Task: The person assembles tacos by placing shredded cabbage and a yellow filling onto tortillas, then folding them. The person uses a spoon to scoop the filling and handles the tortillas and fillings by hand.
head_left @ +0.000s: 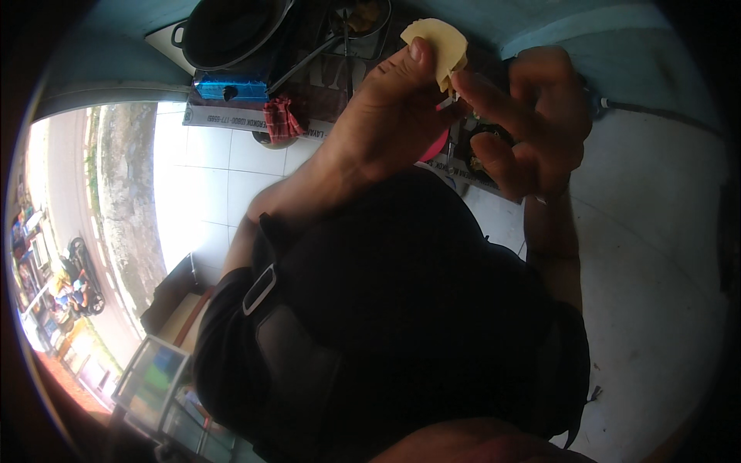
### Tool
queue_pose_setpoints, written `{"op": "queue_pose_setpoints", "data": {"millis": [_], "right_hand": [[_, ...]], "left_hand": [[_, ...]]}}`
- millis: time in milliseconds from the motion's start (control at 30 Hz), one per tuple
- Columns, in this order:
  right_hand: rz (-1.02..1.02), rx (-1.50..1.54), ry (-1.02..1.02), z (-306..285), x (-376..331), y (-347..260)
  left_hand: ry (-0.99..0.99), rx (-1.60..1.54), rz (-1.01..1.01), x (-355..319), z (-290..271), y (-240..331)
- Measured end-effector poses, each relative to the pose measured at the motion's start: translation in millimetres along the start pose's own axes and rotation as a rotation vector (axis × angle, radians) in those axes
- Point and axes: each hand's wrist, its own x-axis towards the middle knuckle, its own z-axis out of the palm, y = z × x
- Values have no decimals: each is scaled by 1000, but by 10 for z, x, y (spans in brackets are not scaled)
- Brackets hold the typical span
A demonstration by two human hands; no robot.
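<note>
High in the view, my left hand (pixel 378 119) pinches a pale yellow folded piece of dough wrapper (pixel 441 45), thumb on its near face. The piece is roughly a half-round, with a ragged lower corner. My right hand (pixel 544 116) is beside it on the right, index fingertip at that lower corner; whether it presses on the dough is hard to tell. Its thumb and other fingers are apart, and I see nothing held in them. Below the hands a pink rounded thing (pixel 437 145) shows in part, mostly hidden by my left hand.
A black wok (pixel 231 31) sits on a blue stove (pixel 231 85) at the far left. Right of it, a round pan (pixel 363 17) holds brown pieces. A red checked cloth (pixel 283 117) hangs by the table edge. Left lies a bright doorway onto a street.
</note>
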Motion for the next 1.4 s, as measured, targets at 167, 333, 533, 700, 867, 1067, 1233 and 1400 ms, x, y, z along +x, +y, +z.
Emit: {"op": "queue_pose_setpoints", "data": {"millis": [167, 333, 533, 700, 867, 1067, 1233, 1400], "right_hand": [[68, -18, -8, -7, 40, 18], [0, -187, 28, 29, 52, 27], [-100, -366, 24, -3, 6, 72], [-74, -368, 52, -42, 40, 76], [234, -120, 96, 42, 128, -69], [334, 186, 234, 237, 189, -147], [328, 174, 272, 263, 191, -174], [241, 53, 329, 268, 170, -166]], "left_hand": [[167, -28, -7, 1, 68, -26], [186, -70, -10, 11, 71, -8], [129, -55, 29, 42, 43, -10], [168, -43, 30, 50, 36, 11], [168, -31, 70, 43, 31, 4], [61, 26, 199, 49, -8, -5], [81, 84, 284, 14, 17, -4], [104, 131, 279, 24, -1, -18]]}}
